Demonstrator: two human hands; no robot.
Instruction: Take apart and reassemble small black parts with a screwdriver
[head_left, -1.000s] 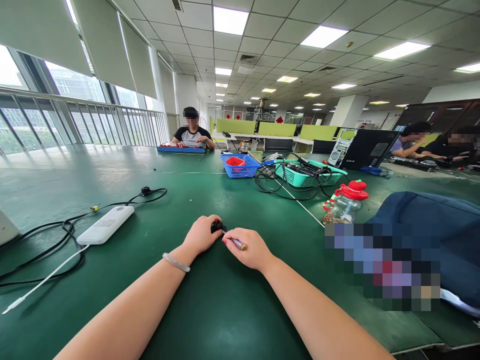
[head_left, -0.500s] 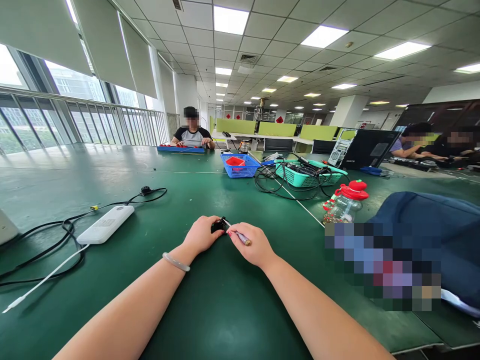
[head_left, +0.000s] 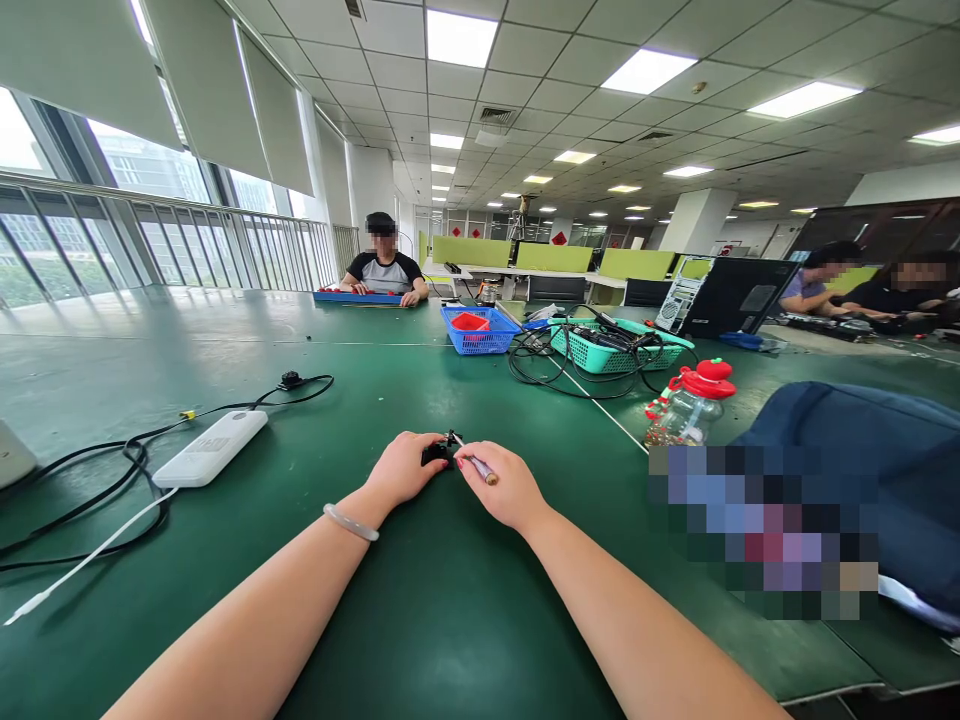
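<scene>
My left hand (head_left: 405, 468), with a pale bangle on its wrist, is closed around a small black part (head_left: 436, 454) on the green tabletop. The fingers cover much of that part, and its exact kind is too small to tell. In a pen-like grip, my right hand (head_left: 511, 490) holds a slim screwdriver (head_left: 481, 470). The handle end points back toward me, while its thin shaft reaches the right side of the black part. Whether the tip sits in a screw cannot be seen.
A white power adapter (head_left: 214, 448) with cables lies to the left. Beyond are a blue basket (head_left: 480, 342), a teal basket (head_left: 592, 352) of cables, and a black computer case (head_left: 739, 298). A red-lidded bottle (head_left: 686, 410) and dark blue bag (head_left: 862, 460) sit right. A person (head_left: 384, 268) sits opposite.
The screwdriver's handle end has shifted slightly left and up, and its shaft stands at a somewhat steeper angle. My left hand keeps its hold on the black part.
</scene>
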